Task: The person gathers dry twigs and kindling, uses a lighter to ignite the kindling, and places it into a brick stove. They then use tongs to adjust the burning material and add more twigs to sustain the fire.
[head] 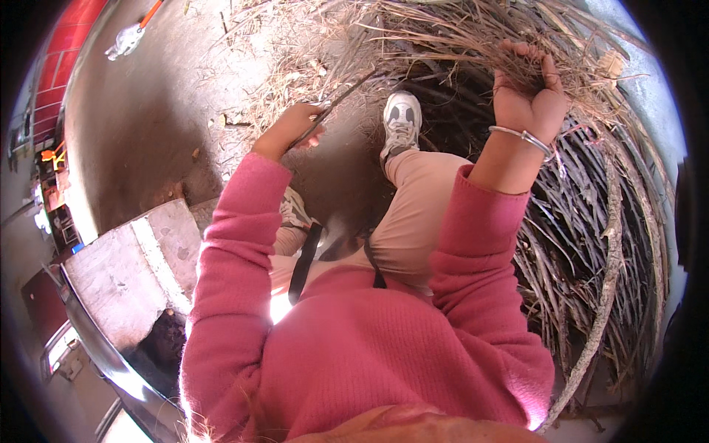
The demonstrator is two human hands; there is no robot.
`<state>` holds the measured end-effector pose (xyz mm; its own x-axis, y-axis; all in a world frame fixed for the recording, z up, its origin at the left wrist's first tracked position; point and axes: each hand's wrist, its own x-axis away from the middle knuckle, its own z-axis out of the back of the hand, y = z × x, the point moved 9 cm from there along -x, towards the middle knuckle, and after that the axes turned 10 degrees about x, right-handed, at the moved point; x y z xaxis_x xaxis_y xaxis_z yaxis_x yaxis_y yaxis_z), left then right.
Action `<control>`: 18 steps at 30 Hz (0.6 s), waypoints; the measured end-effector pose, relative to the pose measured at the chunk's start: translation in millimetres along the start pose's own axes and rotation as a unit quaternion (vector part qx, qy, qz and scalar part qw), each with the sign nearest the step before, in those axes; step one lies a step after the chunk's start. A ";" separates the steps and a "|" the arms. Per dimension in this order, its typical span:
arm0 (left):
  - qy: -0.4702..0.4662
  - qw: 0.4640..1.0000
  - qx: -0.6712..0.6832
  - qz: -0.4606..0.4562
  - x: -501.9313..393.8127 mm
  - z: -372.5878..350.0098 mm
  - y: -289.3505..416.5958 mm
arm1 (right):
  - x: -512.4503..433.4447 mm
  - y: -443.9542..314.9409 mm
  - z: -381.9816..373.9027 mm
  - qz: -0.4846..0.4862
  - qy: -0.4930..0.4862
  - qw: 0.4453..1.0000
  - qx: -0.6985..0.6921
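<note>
My left hand, in a pink sleeve, is closed around a long, thin, dark stick or rod; the picture does not settle which. The rod slants up and right over the littered ground. On the right, my right hand is palm up, its fingers curled around dry brown pine needles or straw at the top of a brushwood heap. A silver bangle circles that wrist. Loose stalks stretch left from the handful.
Stacked thin branches fill the right side, beside a pale wall. A concrete block and a dark, shiny curved rim are at lower left. Straw litter covers the ground ahead. An orange-handled object lies at upper left.
</note>
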<state>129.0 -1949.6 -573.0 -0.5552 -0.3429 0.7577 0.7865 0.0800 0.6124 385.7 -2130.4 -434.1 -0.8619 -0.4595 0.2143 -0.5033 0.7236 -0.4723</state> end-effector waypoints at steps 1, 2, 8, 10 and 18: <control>0.009 1.000 0.001 0.021 -5.3 3.5 -6.6 | -0.2 -0.2 -2.5 0.002 0.002 1.000 -0.003; 0.012 0.999 0.003 0.030 -7.7 6.4 -13.3 | 0.7 -1.5 3.2 0.011 0.044 0.999 0.011; 0.105 0.986 0.091 0.095 44.0 65.2 -97.4 | -1.5 2.5 -2.0 -0.031 -0.013 0.999 -0.027; 0.127 0.982 0.009 0.136 82.1 84.5 -126.4 | -5.0 3.5 -0.7 -0.035 -0.030 0.999 -0.025; 0.126 0.977 -0.085 0.146 190.0 80.5 -140.6 | -7.6 11.2 -3.8 -0.053 0.002 0.999 -0.002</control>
<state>-108.8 -1950.7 -497.0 -0.2321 -0.5500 0.8022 0.9470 0.0604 0.3154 386.3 -2116.9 -437.8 -0.8040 -0.5314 0.2670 -0.5920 0.6730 -0.4434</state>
